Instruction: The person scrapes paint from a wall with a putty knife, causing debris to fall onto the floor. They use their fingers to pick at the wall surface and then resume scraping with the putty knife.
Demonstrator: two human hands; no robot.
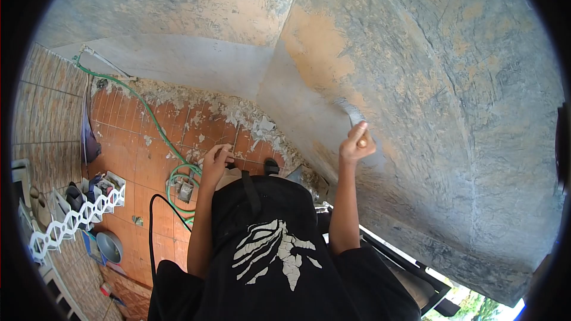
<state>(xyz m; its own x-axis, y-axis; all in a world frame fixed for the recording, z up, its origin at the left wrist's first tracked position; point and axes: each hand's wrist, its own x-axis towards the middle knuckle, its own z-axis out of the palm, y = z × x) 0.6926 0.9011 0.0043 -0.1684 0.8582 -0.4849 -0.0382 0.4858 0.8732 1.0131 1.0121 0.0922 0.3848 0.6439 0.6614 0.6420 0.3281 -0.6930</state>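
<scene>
My right hand (357, 144) is closed around the handle of a brush (358, 116), with the rounded handle end showing at my fist. The brush's grey head meets the wall (410, 101), where smooth grey borders patchy, peeling orange and grey. My left hand (217, 158) hangs in front of my left thigh, fingers loosely bent and apart, with nothing visible in it.
Flakes of peeled coating (262, 128) litter the orange tile floor (137, 154) along the wall's foot. A green hose (156, 120) snakes over the tiles. At left stand a white lattice rack (89, 215) with shoes and a grey basin (109, 246).
</scene>
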